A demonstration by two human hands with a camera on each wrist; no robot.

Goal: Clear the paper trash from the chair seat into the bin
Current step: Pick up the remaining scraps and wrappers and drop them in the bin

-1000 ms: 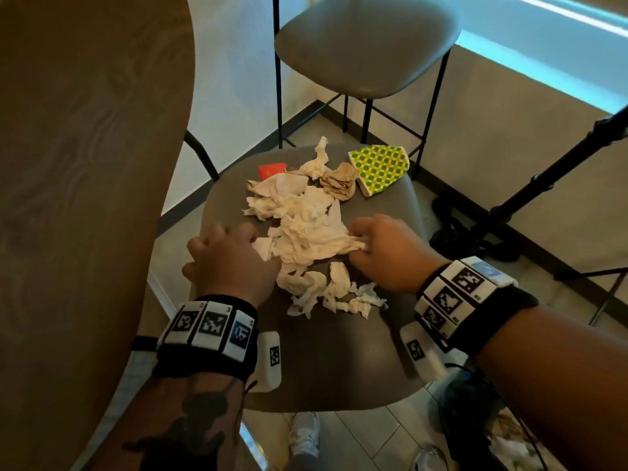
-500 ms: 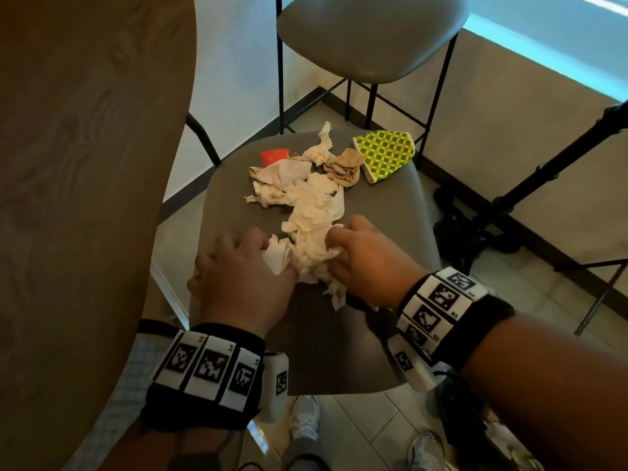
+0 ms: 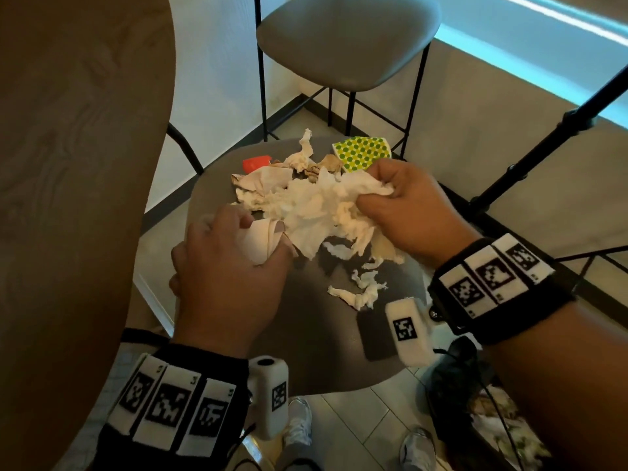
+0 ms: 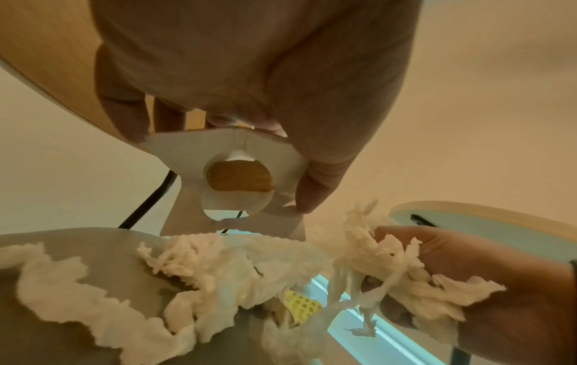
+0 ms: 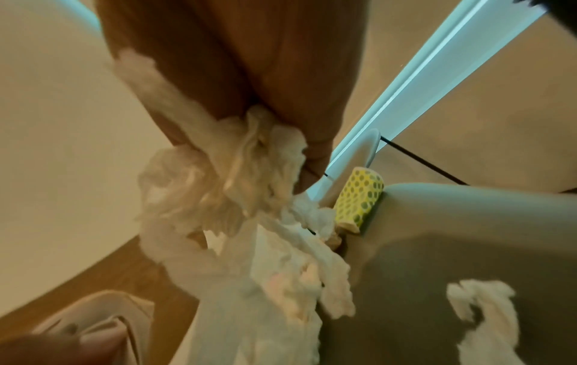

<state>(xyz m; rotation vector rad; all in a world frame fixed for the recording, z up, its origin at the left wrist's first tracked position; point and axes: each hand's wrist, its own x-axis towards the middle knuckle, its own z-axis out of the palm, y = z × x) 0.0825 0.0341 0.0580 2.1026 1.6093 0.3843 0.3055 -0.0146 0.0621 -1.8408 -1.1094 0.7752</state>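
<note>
1. Grey chair seat [image 3: 306, 341] below both hands, littered with paper; second stool [image 3: 346, 39] beyond, wooden tabletop [image 3: 68, 164] at left.
2. Torn white tissue wad [image 3: 312, 209] lifted off mid-seat, bunched in curled right hand [image 3: 407, 212].
3. Beige paper piece with round hole [image 4: 237, 182] pinched by left hand [image 3: 224, 280], near left of seat.
4. Green-dotted yellow paper [image 3: 362, 153] at far right edge, red scrap [image 3: 256, 163] far left.
5. Small tissue shreds [image 3: 360, 290] loose on near seat.
</note>
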